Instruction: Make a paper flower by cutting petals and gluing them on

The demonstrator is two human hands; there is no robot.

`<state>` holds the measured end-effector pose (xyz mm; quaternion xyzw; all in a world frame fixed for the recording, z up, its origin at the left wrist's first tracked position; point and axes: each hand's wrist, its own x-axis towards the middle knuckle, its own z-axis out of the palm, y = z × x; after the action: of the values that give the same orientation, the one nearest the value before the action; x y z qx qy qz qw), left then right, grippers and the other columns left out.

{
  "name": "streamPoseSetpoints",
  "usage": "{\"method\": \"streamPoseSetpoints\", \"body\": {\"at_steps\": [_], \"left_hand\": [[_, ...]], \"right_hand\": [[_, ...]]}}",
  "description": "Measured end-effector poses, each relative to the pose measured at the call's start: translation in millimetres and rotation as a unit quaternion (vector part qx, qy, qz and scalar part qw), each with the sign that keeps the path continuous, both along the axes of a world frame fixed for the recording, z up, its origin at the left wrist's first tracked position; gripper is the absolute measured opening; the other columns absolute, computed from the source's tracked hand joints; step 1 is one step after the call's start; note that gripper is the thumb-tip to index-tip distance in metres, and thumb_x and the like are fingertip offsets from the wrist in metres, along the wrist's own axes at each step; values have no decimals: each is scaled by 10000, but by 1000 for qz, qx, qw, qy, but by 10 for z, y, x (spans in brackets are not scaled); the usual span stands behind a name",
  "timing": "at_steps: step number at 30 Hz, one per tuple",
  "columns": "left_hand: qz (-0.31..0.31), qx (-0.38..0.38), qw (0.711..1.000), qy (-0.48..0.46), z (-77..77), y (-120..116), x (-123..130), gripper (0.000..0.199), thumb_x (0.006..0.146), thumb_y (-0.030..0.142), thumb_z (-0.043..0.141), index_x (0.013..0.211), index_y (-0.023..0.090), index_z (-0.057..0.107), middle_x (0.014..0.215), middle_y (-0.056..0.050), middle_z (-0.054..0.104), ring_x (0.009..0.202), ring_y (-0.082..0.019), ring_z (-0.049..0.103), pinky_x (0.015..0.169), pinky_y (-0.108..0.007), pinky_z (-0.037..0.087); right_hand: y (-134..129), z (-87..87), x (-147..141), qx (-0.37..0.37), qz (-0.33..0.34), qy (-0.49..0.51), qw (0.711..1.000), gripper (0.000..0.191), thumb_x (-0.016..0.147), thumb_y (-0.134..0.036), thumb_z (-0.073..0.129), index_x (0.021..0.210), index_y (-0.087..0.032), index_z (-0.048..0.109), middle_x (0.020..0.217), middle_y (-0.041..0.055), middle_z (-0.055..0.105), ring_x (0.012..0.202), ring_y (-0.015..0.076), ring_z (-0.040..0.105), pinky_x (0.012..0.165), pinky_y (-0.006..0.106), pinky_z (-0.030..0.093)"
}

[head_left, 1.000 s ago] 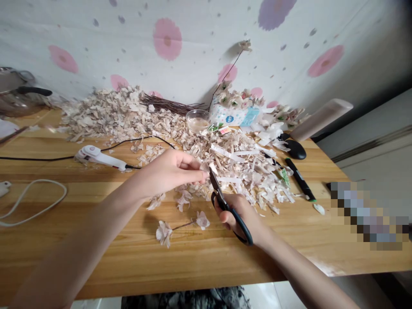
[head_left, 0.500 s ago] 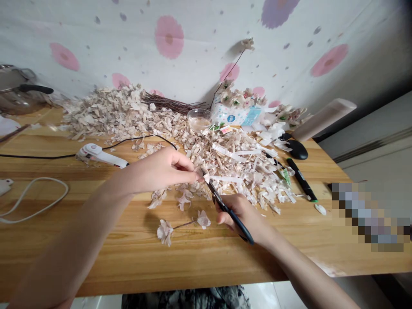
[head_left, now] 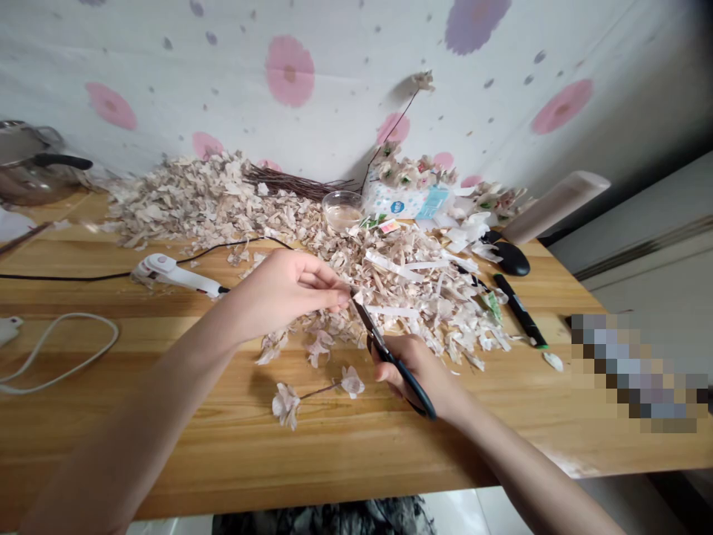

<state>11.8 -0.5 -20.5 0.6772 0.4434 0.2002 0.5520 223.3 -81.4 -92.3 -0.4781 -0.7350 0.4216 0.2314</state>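
Note:
My left hand (head_left: pixel 295 286) is pinched closed above the near edge of a heap of pale dried petals (head_left: pixel 334 256). Its fingertips meet the tips of black-handled scissors (head_left: pixel 383 349), where a small pale petal (head_left: pixel 358 297) shows; most of what the fingers hold is hidden. My right hand (head_left: pixel 426 368) is wrapped round the scissors' handles, blades pointing up and left. On the bare wood in front lie two pale petal flowers (head_left: pixel 286 406) joined by a thin brown stem (head_left: pixel 320 389). Loose petals (head_left: pixel 319 346) lie just beneath my left hand.
Behind the heap are a bundle of brown twigs (head_left: pixel 295 182), a clear plastic bowl (head_left: pixel 342 211) and a tissue pack (head_left: pixel 401 199) topped with flowers. A white corded tool (head_left: pixel 175 275) lies left, with a pot (head_left: pixel 33 163) beyond. A black marker (head_left: pixel 521 312) and mouse (head_left: pixel 511 258) lie right.
The left fingers have shifted slightly at the scissor tips, and more of the blades shows. The scissors stay in nearly the same place. The camera view has tilted a little.

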Motion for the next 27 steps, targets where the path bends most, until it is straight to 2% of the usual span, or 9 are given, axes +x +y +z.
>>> {"method": "streamPoseSetpoints", "body": {"at_steps": [7,10,14,20,27], "left_hand": [[9,30,999,19,63,-45,4,152,703,338,697,771,205,724,808,-16,735,762,-166,656,693,-246,483],[-13,40,998,52,58,-50,2,191,712,388,683,736,203,722,770,-21,724,728,-173,640,644,-246,458],[-64,15,996,68,41,-51,8,203,727,398,651,679,207,700,704,-11,694,682,-172,621,601,-240,429],[-103,5,989,109,14,-11,-24,201,719,402,642,675,214,701,626,5,653,583,-150,575,509,-221,360],[-110,14,986,126,-19,19,-80,179,706,367,649,691,208,731,625,-4,654,568,-139,547,518,-221,366]], "right_hand": [[7,64,21,-19,-3,-17,1000,738,583,-920,319,628,-186,378,583,-38,399,553,102,328,483,221,259],[-6,97,18,-32,8,-18,999,754,574,-932,259,649,-190,369,597,-34,400,563,108,331,493,223,272],[-7,105,18,-31,16,-34,999,758,565,-932,261,656,-189,380,605,-32,399,573,112,323,495,225,270],[2,69,45,-25,35,-65,997,724,611,-903,308,672,-186,385,608,-39,394,580,110,323,507,227,254],[-2,78,44,-33,47,-79,995,663,723,-833,326,644,-178,386,577,-38,383,558,103,329,505,229,249]]}}
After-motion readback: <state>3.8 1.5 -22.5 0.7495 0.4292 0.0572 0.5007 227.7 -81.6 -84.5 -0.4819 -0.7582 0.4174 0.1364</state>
